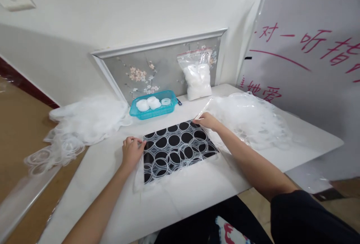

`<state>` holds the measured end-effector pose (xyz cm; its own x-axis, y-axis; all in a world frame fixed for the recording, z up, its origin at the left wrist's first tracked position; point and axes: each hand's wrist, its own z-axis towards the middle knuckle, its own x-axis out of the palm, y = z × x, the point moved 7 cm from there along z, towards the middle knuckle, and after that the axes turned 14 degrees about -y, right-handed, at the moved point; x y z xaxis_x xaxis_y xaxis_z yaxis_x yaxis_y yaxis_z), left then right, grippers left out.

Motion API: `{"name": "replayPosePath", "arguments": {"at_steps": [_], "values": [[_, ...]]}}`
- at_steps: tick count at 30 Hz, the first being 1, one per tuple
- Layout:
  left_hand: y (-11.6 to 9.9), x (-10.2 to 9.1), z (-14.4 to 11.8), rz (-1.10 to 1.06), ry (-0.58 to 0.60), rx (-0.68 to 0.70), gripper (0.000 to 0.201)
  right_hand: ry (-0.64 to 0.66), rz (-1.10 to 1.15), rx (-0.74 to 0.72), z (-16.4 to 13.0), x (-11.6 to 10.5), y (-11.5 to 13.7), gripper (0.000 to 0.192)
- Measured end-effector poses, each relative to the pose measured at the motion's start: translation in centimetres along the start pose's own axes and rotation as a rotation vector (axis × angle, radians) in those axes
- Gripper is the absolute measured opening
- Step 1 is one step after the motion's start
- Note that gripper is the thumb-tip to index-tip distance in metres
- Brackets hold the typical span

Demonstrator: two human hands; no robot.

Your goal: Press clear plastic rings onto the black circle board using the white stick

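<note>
A clear plastic sheet punched with rings [177,148] lies over a black mat [184,138] on the white table [118,199]. My left hand [132,151] presses on the sheet's left edge with fingers curled. At the sheet's far right corner, my right hand [207,121] pinches the edge of the plastic.
A teal basket [153,112] with white tape rolls stands behind the mat. A zip bag of white pieces [198,79] leans on a framed flower panel [165,68]. Heaps of clear plastic lie at the left [84,122] and right [247,118]. A whiteboard [306,56] stands on the right.
</note>
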<state>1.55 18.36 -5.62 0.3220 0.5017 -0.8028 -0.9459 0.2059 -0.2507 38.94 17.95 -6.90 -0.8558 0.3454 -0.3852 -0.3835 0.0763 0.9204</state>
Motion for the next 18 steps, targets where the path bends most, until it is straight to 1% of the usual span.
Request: {"name": "replayPosePath", "arguments": {"at_steps": [4,7,10,13,16,18], "values": [[-0.3,0.1,0.2,-0.216,0.030,-0.046,0.022,0.066,0.059,0.134,-0.5,0.4,-0.1,0.019],[-0.3,0.2,0.4,-0.303,0.069,-0.070,0.024,0.114,0.083,0.217,-1.0,0.4,-0.1,0.019],[-0.1,0.3,0.4,-0.388,0.105,-0.110,0.028,0.193,0.071,0.277,-1.5,0.3,-0.2,0.022],[-0.4,0.4,0.2,-0.484,0.135,-0.142,0.033,0.288,0.051,0.306,-2.1,0.3,-0.2,0.017],[-1.1,0.5,-0.1,-0.693,0.175,-0.218,0.037,0.378,0.016,0.285,-2.5,0.6,-0.1,0.017],[-1.6,0.4,-0.2,-0.843,0.216,-0.267,0.047,0.428,-0.001,0.265,-2.8,0.9,0.1,0.017]]}}
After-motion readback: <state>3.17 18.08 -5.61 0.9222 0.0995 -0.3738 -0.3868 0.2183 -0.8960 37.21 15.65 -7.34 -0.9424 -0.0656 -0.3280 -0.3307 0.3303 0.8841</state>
